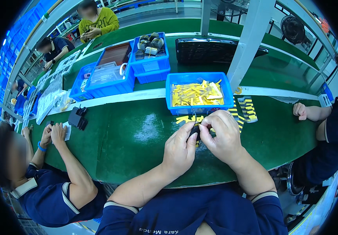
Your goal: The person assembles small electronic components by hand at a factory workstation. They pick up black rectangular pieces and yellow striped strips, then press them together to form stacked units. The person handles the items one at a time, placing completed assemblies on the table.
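Both my hands meet over the near middle of the green table. My left hand (180, 150) pinches a small black part (194, 131) between thumb and fingers. Thumb and forefinger of my right hand (224, 135) are pressed together at the same part's upper edge, partly hiding it. A thin dark wire or lead (193, 111) rises from about there. Just beyond the fingers lie loose yellow strips (182, 119), some covered by my hands. Behind them stands a blue bin (170, 91) heaped with yellow strips (196, 93).
Yellow-and-black striped sheets (248, 109) lie right of the bin. Black parts (77, 118) rest left, near a co-worker's hands (55, 133). Another person's fist (300, 111) is at the right. Blue bins (110, 88), a black panel (212, 51) and a white post (249, 43) stand behind.
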Demonstrator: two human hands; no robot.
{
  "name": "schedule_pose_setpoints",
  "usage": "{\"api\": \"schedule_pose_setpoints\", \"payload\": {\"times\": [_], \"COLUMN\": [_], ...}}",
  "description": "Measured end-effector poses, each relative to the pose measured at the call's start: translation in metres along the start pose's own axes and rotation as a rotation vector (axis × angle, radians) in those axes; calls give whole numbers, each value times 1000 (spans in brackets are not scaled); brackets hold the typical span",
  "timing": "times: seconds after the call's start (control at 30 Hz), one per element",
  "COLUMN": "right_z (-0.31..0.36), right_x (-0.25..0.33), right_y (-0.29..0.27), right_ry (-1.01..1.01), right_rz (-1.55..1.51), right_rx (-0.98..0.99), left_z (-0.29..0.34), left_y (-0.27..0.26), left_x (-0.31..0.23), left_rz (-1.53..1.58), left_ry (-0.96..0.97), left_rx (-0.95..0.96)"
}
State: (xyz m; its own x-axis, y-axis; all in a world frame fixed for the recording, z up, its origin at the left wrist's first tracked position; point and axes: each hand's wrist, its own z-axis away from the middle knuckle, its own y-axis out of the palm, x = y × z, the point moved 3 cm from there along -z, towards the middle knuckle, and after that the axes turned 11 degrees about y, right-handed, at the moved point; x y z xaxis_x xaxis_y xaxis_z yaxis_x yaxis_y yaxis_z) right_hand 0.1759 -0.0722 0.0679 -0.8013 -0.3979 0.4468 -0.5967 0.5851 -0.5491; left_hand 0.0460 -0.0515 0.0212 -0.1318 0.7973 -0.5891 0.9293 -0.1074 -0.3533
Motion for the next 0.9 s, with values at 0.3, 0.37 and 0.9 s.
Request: {"api": "schedule_pose_setpoints", "payload": {"times": [0.3, 0.37, 0.9], "right_z": [-20, -15, -3], "right_x": [-53, -57, -37], "right_y": [0, 2, -3], "right_ry": [42, 82, 451], "right_rz": [348, 277, -460], "right_rx": [-147, -97, 124], "left_z": [-5, -6, 1], "left_y": [-1, 0, 2], "left_x": [29, 25, 21], "left_rz": [885, 927, 635], "left_ry": [-508, -493, -324], "left_rx": [-130, -113, -6]}}
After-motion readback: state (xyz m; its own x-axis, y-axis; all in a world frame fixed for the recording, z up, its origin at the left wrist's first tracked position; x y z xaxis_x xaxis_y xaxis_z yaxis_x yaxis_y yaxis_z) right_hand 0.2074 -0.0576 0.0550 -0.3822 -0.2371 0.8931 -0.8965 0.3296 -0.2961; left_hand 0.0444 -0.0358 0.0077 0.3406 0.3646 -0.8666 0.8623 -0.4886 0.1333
